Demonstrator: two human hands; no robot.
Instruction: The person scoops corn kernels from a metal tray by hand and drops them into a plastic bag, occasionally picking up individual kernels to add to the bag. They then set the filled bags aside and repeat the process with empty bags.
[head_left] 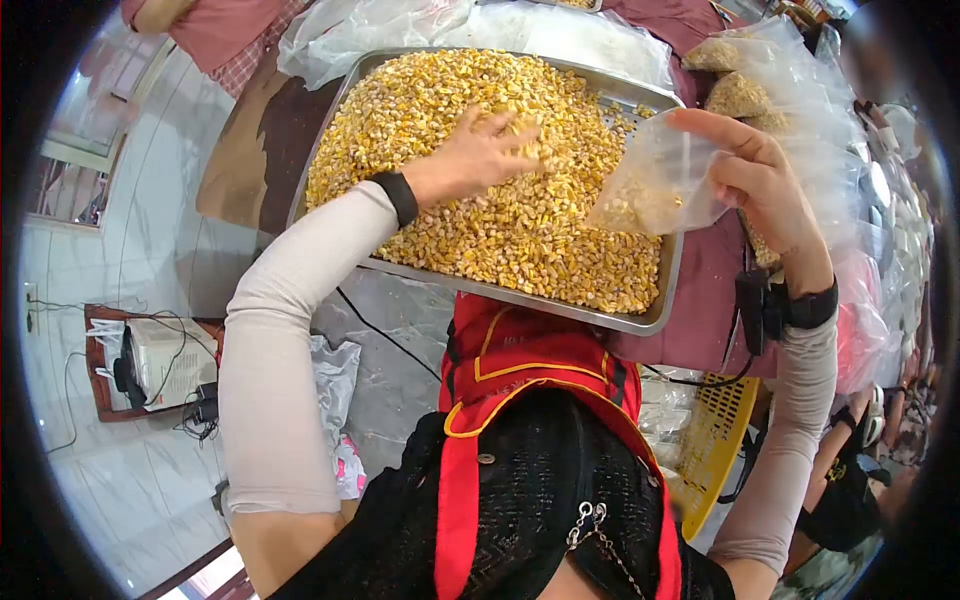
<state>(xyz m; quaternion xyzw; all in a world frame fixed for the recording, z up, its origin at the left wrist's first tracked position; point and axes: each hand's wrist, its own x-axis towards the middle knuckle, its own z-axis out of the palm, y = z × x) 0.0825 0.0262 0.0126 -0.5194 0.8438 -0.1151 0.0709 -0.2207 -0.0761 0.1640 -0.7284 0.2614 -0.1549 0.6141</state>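
A metal tray holds a heap of yellow corn kernels. My left hand is over the heap, fingers spread and a little blurred, its fingertips at the kernels. Over the tray's right side, my right hand grips the upper edge of a clear plastic bag, index finger stretched out. Some kernels lie in the bottom of this bag, which hangs tilted above the corn.
Several filled clear bags lie to the right of the tray. A yellow plastic basket stands below on the right. At the upper left is another person's red clothing. A black cable runs under the tray's front edge.
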